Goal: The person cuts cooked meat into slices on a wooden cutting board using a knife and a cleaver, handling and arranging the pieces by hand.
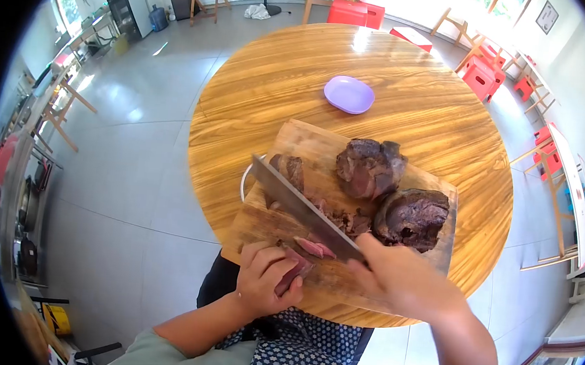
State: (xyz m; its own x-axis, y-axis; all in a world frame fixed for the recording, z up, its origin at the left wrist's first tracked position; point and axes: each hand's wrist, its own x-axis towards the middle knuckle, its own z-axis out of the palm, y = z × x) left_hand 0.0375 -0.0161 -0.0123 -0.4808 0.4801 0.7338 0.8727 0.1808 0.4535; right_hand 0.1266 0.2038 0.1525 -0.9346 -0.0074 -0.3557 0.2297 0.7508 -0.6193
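Observation:
My right hand (413, 280) is closed round the handle of a cleaver (307, 211), whose broad blade points up and left over the wooden cutting board (345, 291). My left hand (267, 274) grips a piece of meat (297, 270) near the board's front edge, its fingers curled over the top. Pinkish meat slices (314, 247) lie between that piece and the blade. Two large dark chunks of cooked meat (370, 168) sit on the right half of the board. Beyond the blade lie a smaller dark strip (288, 172) and shredded scraps (350, 221).
The board rests on a round wooden table (244, 95). A purple plate (349, 94) stands farther back on it. Red stools (348, 12) are behind the table and to the right. A counter with cookware (30, 194) runs along the left side.

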